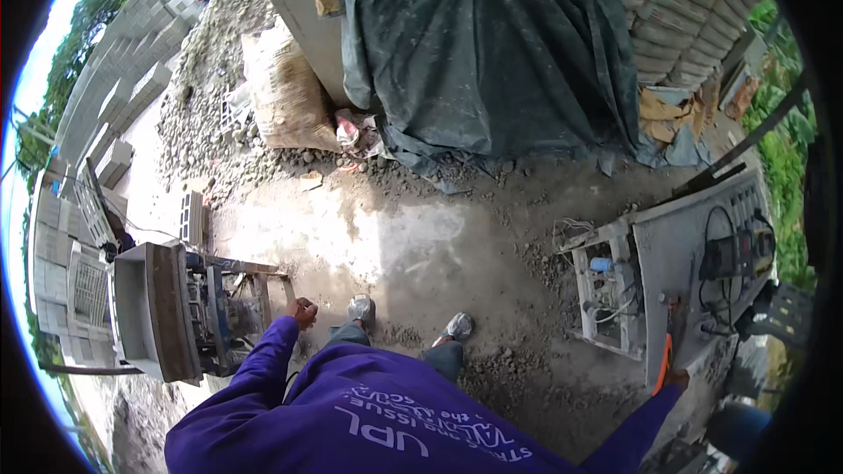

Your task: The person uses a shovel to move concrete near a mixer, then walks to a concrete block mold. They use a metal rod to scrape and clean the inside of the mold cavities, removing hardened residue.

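Note:
My right hand [676,378] is closed round the lower end of an orange-handled tool [665,360], at the right. Its exact kind is hard to make out. The tool's metal head lies against the grey metal panel [654,272] of a machine. My left hand [303,312] hangs with its fingers curled, and nothing shows in it. Beside it stands a rusty steel frame [263,270], part of a machine with a grey metal hopper [140,312] at the left.
A dark green tarp [492,53] covers a heap ahead, with stacked sacks [680,13] to its right. Gravel [206,61] and a bulging woven sack [285,92] are at the far left, near grey concrete blocks [132,96]. A power tool [742,254] with a cable rests on the right-hand machine.

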`<state>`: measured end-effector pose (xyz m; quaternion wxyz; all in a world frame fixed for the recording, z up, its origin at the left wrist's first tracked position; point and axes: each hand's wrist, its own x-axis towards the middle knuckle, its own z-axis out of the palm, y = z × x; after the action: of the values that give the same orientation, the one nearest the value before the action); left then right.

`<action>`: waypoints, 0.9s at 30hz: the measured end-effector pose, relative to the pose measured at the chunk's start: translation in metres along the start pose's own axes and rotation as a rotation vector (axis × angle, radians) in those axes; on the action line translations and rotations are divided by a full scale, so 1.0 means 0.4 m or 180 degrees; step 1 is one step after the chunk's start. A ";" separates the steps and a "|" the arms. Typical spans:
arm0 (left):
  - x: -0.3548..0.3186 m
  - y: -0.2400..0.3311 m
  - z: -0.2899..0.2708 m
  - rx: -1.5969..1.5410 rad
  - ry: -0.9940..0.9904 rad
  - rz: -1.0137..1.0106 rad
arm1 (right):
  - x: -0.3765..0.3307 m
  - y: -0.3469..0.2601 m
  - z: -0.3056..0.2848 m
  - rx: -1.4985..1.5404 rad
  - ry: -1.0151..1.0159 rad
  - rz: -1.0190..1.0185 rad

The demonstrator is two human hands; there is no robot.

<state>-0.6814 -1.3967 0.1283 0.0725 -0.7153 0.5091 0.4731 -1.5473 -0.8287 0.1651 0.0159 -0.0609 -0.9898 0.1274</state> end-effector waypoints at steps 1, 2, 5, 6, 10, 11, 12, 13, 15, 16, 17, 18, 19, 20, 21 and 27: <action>0.000 -0.016 0.003 -0.0148 0.0084 0.0003 | 0.000 -0.028 0.000 -0.0052 0.0020 -0.0008; -0.002 -0.005 0.014 0.0105 0.0000 -0.0055 | 0.001 -0.061 -0.015 -0.0148 0.0074 -0.0039; 0.037 -0.043 0.011 0.0187 0.0058 -0.0181 | -0.032 -0.184 -0.012 -0.0341 0.0089 -0.0153; 0.061 -0.049 0.001 0.0166 0.0007 -0.0189 | -0.052 -0.211 -0.018 -0.0416 0.0108 -0.0199; 0.242 0.024 -0.005 0.0126 -0.0507 -0.0005 | -0.158 -0.156 -0.128 -0.0571 0.0262 -0.0095; 0.266 -0.008 -0.051 -0.0032 -0.0523 -0.0237 | -0.187 -0.135 -0.100 -0.0599 0.0156 -0.0116; 0.297 -0.085 -0.069 -0.0337 -0.0538 -0.0454 | -0.151 -0.228 -0.083 -0.0583 0.0095 -0.0314; 0.404 -0.047 -0.103 -0.0429 -0.0871 -0.0507 | -0.173 -0.146 -0.123 -0.0515 0.0236 -0.0128; 0.503 -0.060 -0.186 -0.1897 -0.1629 -0.0760 | -0.101 -0.238 -0.127 -0.0519 0.0330 -0.0179; 0.520 -0.028 -0.208 -0.2251 -0.1173 -0.0397 | -0.086 -0.189 -0.139 -0.0604 0.0394 -0.0047; 0.464 0.030 -0.179 -0.2003 -0.0767 0.0189 | -0.090 -0.095 -0.155 -0.0837 0.0427 0.0124; 0.432 0.064 -0.212 -0.1899 -0.0613 0.0080 | -0.081 -0.020 -0.115 -0.0980 0.0399 0.0201; 0.387 0.099 -0.171 -0.1598 -0.0234 0.0312 | -0.056 0.040 -0.150 -0.1190 0.0474 0.0211; 0.360 0.137 -0.106 -0.1450 -0.0115 -0.0067 | -0.009 0.114 -0.232 -0.1485 0.0643 0.0163; 0.374 0.120 -0.053 -0.1402 -0.0088 -0.0140 | 0.054 0.139 -0.299 -0.1687 0.0770 0.0050; 0.259 0.095 -0.029 -0.0103 -0.0317 -0.0296 | 0.138 0.046 -0.061 -0.1149 -0.0546 0.0207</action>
<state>-0.7011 -1.4896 0.0713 0.1080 -0.7149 0.4634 0.5124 -1.5989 -0.7980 0.1848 -0.0837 -0.0836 -0.9919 -0.0468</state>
